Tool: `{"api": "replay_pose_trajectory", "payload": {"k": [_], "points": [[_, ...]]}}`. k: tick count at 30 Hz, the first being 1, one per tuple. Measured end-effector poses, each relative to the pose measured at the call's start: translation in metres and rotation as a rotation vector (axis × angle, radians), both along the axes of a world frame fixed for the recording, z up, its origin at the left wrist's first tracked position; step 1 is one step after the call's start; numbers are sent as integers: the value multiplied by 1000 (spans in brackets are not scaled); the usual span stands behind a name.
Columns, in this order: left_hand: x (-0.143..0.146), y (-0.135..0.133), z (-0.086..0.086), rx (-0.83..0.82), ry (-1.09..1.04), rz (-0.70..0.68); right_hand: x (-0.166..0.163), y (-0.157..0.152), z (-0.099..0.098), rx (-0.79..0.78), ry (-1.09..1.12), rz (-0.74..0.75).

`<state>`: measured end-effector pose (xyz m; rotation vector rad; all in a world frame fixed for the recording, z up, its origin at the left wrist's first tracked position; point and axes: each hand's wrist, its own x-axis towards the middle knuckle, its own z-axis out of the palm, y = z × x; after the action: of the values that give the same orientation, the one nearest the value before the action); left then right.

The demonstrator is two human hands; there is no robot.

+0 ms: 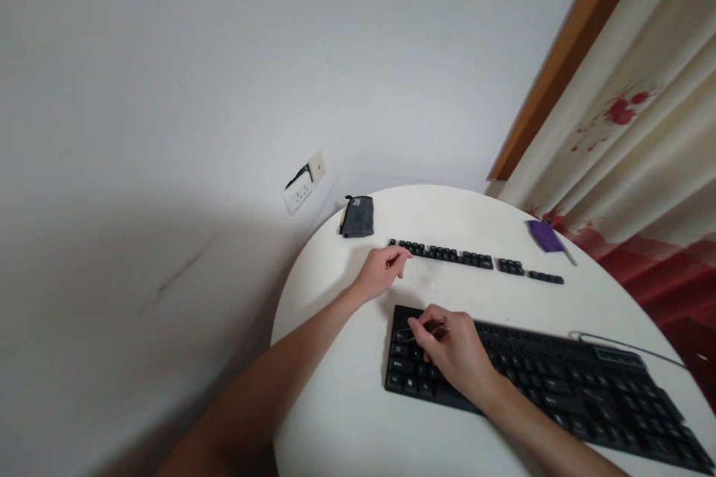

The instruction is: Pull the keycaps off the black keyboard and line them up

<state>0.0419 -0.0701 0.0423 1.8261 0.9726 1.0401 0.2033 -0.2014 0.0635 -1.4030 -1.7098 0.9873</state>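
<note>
A black keyboard [537, 365] lies on the white round table, its top row bare of keycaps at the left end. Over its left end, my right hand [453, 346] pinches a thin wire keycap puller [407, 335], whose wire tip reaches the keys near the upper left corner. Beyond the keyboard runs a line of loose black keycaps [447, 254] in several groups. My left hand [383, 270] hovers at the left end of that line, fingers curled in and thumb close below them. Whatever it may hold is too small to make out.
A dark grey zip pouch [359, 217] lies near the table's [313, 291] far left edge. At the far right edge is a purple object [545, 236] with a thin pale stick. The keyboard's cable [626, 346] trails right. A wall socket [298, 193] and curtain [620, 141] border the table.
</note>
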Motion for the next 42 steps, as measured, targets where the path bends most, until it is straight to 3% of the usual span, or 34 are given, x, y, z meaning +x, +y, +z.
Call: {"api": "replay_pose_trajectory", "payload": {"k": [8, 19, 24, 29, 42], "points": [[1, -1, -4, -3, 5, -30, -19, 17, 24, 141, -247, 168], [4, 3, -9, 0, -2, 7, -38, 29, 41, 223, -550, 188], [2, 0, -5, 3, -4, -12, -26, 28, 40, 166, -378, 220], [1, -2, -1, 16, -4, -25, -13, 17, 32, 36, -204, 103], [3, -2, -2, 34, 1, -18, 8, -14, -13, -84, 190, -143]]}}
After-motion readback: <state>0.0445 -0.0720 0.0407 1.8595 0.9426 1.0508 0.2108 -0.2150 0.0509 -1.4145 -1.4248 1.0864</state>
